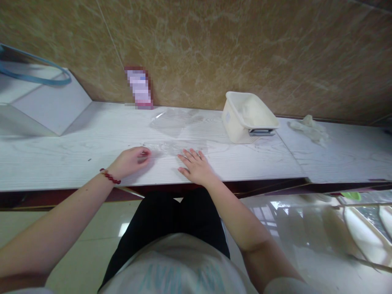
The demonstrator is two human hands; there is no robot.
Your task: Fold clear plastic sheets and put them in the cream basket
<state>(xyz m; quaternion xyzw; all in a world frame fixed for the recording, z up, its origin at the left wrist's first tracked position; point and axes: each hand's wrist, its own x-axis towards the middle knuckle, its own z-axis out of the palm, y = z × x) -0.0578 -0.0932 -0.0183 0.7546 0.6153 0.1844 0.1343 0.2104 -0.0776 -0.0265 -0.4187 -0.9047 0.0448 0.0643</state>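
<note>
A thin clear plastic bag (165,148) lies along the white wood-grain counter (76,163) in front of me. At its left end, my left hand (131,161) is closed in a pinch, with thumb and fingertips together on the plastic. My right hand (197,166) lies flat over the right part of the bag, fingers spread. A second piece of clear plastic (171,121) rests just behind, towards the wall, touched by neither hand. A red bead bracelet (109,176) circles my left wrist.
A cream plastic bin (237,122) with a grey clip stands right of my hands. Crumpled whitish gloves or plastic (310,128) lie farther right. A phone-like object (140,87), blurred, leans on the marbled wall (196,53). At left is a white box (52,106) with a blue strap (45,81).
</note>
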